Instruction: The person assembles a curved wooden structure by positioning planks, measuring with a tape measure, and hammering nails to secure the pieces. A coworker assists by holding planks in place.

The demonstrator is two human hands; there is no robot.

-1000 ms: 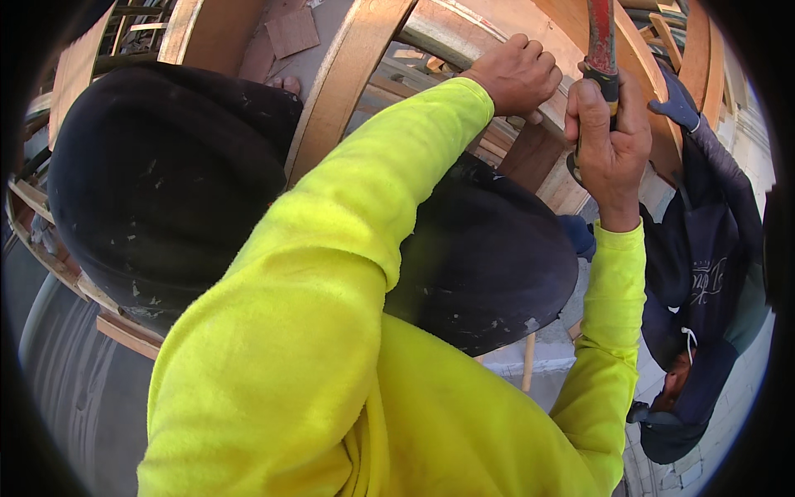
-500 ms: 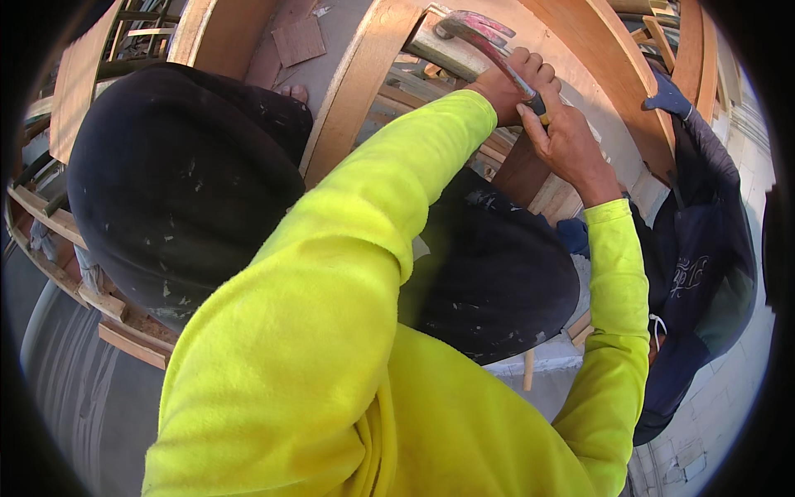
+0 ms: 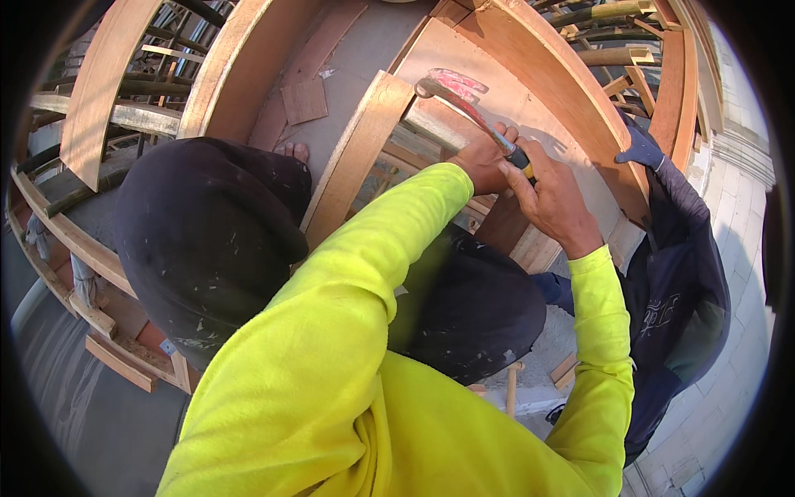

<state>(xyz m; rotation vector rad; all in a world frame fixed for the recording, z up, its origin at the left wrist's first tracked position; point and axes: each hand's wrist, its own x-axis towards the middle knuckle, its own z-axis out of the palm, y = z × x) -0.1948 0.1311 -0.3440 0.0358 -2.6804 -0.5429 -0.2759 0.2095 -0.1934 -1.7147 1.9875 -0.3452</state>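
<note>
My right hand is wrapped round the dark and yellow grip of a claw hammer. Its worn red shaft slants up to the left, with the head over a pale plywood panel. Just left of the grip, my left hand has its fingers curled close by the shaft. The right hand and hammer partly cover it, so what those fingers hold, if anything, is hidden. Under both hands lies a gap in the wooden framing, edged on the left by a thick timber.
At the right, a co-worker in dark clothes rests a blue-gloved hand on a long upright board. My dark-trousered knees flank the timber. A square wood offcut lies ahead. Poles and planks stand at the far right.
The view has shifted, so the framing sits lower in it. Both hands stay close together, the right one still gripping the hammer. The co-worker's gloved hand remains at the board.
</note>
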